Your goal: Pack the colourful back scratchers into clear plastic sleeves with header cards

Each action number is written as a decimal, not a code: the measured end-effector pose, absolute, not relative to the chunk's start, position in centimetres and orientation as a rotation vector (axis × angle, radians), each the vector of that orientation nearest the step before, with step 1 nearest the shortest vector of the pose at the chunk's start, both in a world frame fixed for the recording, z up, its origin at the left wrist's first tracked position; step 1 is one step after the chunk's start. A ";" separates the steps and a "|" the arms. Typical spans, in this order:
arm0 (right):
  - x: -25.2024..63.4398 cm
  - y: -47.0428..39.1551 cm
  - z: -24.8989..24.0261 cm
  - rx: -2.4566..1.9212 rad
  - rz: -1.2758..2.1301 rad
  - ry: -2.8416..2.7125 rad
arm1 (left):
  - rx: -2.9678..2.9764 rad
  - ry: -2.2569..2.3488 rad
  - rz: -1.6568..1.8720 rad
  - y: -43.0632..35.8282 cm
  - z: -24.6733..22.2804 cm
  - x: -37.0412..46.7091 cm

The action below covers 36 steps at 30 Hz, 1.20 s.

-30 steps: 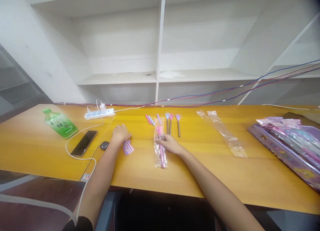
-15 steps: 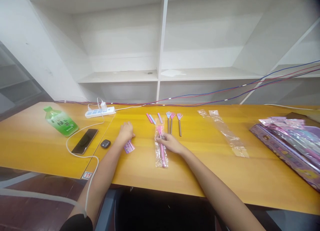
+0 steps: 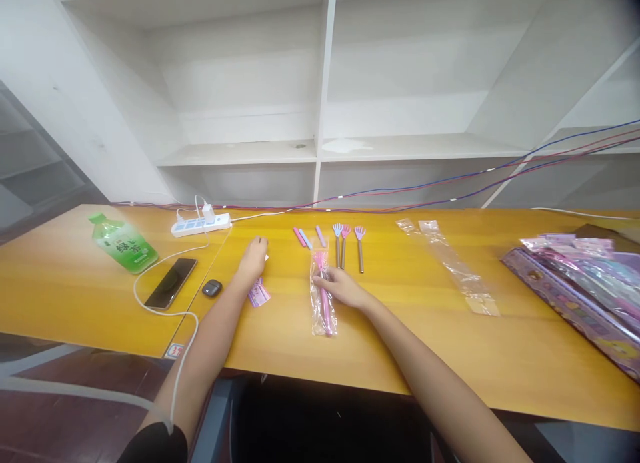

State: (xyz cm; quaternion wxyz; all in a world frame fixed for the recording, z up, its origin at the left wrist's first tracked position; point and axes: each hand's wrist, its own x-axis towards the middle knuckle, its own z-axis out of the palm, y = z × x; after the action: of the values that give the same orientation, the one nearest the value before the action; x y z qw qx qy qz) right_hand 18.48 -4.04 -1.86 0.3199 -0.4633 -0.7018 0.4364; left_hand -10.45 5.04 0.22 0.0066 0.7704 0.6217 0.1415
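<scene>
My right hand (image 3: 341, 287) is closed on a pink back scratcher (image 3: 326, 309) inside a clear plastic sleeve (image 3: 316, 323), which lies upright in view on the table. My left hand (image 3: 254, 256) is over the table to the left, its fingers curled and partly hidden; a small whitish edge shows beside them, too small to name. Just below that hand lie purple printed cards (image 3: 259, 294), partly covered by the wrist. Beyond the right hand are a blue back scratcher (image 3: 337, 246) and two pink back scratchers (image 3: 360, 248) with metal handles, and several coloured tubes (image 3: 305, 239).
Empty plastic sleeves (image 3: 457, 273) lie on the right, before a purple package (image 3: 575, 303) piled with wrapped items. Leftward are a black earbud case (image 3: 212, 288), a phone (image 3: 171, 284), a green tea bottle (image 3: 123, 244) and a power strip (image 3: 200, 225). A white cable crosses my left forearm.
My left hand has turned slightly and its fingers are more curled; a whitish edge now shows beside it. My right hand stays on the wrapped back scratcher.
</scene>
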 end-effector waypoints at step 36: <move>17.1 -3.9 -2.2 -0.869 1.323 -1.496 | 1.882 0.849 1.030 -0.8 -0.5 -2.8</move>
State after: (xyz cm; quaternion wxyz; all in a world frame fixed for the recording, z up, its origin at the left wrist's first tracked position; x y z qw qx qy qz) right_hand 17.10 -3.94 -2.23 0.4636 -0.3535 -0.6086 0.5383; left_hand -2.76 -0.82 -0.53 0.4051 0.7457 0.3364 0.4081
